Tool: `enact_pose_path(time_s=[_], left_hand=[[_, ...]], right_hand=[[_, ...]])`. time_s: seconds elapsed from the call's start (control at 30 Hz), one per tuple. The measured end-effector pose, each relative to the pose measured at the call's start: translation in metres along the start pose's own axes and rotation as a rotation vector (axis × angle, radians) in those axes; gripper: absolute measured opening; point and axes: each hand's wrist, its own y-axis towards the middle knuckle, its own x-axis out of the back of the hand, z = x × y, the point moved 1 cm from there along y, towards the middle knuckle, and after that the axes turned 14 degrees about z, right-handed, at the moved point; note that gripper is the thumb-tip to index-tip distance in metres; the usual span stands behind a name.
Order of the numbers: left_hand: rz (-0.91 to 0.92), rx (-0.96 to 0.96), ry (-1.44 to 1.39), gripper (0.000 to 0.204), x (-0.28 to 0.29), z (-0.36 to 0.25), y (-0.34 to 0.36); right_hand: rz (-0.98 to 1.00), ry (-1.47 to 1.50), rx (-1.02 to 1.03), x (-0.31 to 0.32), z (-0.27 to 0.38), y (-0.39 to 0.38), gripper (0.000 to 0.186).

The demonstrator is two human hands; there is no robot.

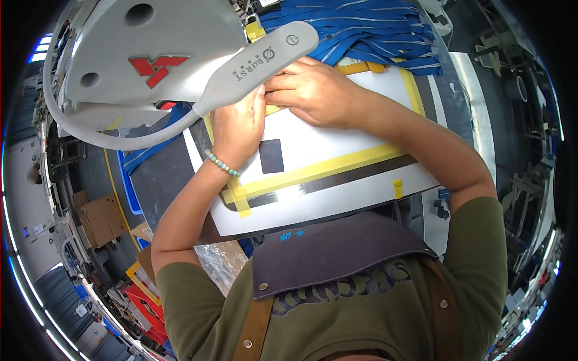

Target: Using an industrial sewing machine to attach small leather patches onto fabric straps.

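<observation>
My left hand [236, 127] and my right hand [313, 90] rest close together, fingers pressed down, at the far edge of a white work plate [337, 144] outlined with yellow tape. Their fingertips meet beneath the grey arm of a lamp or machine head [253, 63], which hides what is under them. A beaded bracelet is on my left wrist. A small dark square [271, 156] sits on the plate just right of that wrist. Whether either hand grips anything cannot be seen.
A bundle of blue straps [361, 27] lies beyond the plate. A large grey machine housing [138, 54] with a curved hose stands at the upper left. Cardboard boxes [99, 219] and red crates [144, 301] are on the floor to the left.
</observation>
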Motion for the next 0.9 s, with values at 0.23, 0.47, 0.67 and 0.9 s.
enact_pose_path(time_s=[0.23, 0.47, 0.67, 0.9], left_hand=[[-0.059, -0.073, 0.091, 0.027, 0.0, -0.003, -0.002], [-0.06, -0.155, 0.31, 0.017, 0.025, -0.009, -0.021], [-0.111, -0.277, 0.296, 0.023, 0.027, 0.0, -0.021], [-0.078, -0.272, 0.296, 0.015, 0.029, 0.006, -0.025]], right_hand=[[-0.02, -0.037, 0.048, -0.006, -0.005, -0.001, 0.027], [-0.333, -0.201, -0.11, 0.083, -0.029, -0.01, 0.019], [-0.16, -0.096, -0.372, 0.119, -0.048, -0.021, 0.016], [0.141, -0.26, -0.23, 0.074, -0.058, -0.027, 0.023]])
